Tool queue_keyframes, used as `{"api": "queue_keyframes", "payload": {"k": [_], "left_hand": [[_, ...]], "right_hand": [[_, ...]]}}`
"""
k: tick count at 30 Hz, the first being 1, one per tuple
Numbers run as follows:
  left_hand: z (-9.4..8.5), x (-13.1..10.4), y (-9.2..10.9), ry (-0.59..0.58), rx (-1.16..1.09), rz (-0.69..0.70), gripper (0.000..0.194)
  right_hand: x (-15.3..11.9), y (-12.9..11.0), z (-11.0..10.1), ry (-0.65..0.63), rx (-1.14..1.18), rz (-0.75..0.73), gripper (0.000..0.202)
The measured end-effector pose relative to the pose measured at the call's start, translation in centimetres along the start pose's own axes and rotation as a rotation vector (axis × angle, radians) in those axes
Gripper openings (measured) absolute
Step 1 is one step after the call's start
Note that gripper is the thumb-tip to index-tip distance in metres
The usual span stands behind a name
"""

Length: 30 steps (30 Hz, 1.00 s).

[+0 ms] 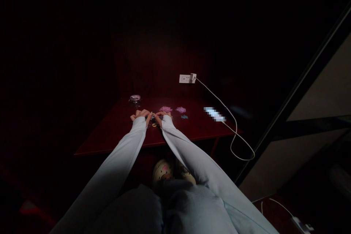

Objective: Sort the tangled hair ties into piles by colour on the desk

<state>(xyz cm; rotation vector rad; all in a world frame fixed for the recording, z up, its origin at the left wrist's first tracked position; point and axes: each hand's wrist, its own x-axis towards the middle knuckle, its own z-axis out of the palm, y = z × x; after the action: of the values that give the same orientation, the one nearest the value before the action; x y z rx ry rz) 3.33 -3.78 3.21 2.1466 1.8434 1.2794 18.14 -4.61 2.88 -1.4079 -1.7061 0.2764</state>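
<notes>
My left hand [141, 114] and my right hand [163, 114] meet over the dark red table [109, 131], thumbs and fingertips pinched close together. Between the fingertips is something small and pale that I cannot make out. Just below them on the tabletop lies a small yellow ring [154, 125]. A pink pile [166, 109] of small pieces sits right behind my right hand. To its right are a purple pile [181, 110] and a smaller blue pile [184, 117]; the kind of pieces is too small to tell.
A clear round jar [135, 99] stands at the back left of the table. On the right lies a blurred bright device [214, 114], joined by a white cable [236, 128] to a wall socket [185, 78]. The cable hangs past the table's edge. Below are my shoes [163, 172].
</notes>
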Motion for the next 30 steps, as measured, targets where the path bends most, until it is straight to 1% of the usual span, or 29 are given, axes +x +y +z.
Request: {"api": "queue_keyframes", "payload": {"k": [4,11,19,23,26,30], "left_hand": [[0.0,0.1,-0.2,-0.003,-0.032,0.018,0.032],[-0.1,0.2,-0.1,-0.023,-0.024,0.02,0.031],[-1.5,-0.3,0.6,-0.012,-0.012,0.005,0.026],[-1.9,-0.4,0.8,0.041,-0.04,-0.043,0.027],[-1.9,-0.5,0.8,0.074,-0.06,-0.054,0.029],[-2.0,-0.6,0.8,0.103,-0.044,-0.074,0.029]], "right_hand": [[-0.4,-0.5,-0.2,-0.028,-0.034,0.042,0.027],[-0.7,-0.8,-0.4,-0.043,-0.072,0.046,0.034],[-0.8,-0.7,-0.4,-0.046,-0.064,0.072,0.026],[-0.6,-0.4,-0.2,-0.029,-0.061,0.053,0.028],[-0.5,-0.2,-0.1,-0.039,-0.07,0.047,0.033],[-0.5,-0.1,-0.1,-0.052,-0.088,0.048,0.034]]}}
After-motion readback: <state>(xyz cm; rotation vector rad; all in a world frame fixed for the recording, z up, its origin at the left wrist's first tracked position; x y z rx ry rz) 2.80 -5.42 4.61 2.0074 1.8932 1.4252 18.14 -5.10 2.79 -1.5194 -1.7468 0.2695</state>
